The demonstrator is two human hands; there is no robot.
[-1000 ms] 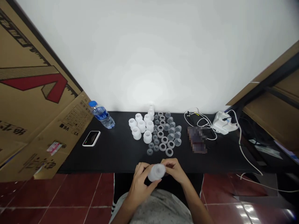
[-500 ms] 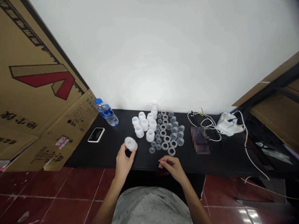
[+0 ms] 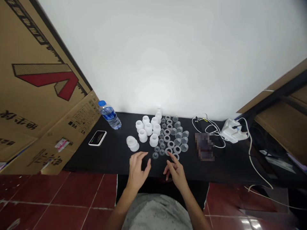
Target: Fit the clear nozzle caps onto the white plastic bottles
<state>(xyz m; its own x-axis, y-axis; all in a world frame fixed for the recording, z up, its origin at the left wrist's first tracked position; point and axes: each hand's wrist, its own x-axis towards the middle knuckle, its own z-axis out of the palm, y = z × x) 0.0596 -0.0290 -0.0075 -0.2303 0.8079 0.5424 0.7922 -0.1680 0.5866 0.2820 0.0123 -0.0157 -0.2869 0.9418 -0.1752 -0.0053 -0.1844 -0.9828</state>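
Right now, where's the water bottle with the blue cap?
In the head view, the water bottle is on the left part of the black table, just beyond the flat white-edged device and left of the white plastic cups.

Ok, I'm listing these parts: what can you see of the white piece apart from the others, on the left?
This frosted white plastic fitting is short, round and translucent, wider at one end. It lies tilted on its side on the black tabletop, left of the other white pieces. Only the tabletop touches it; the left hand is close but apart.
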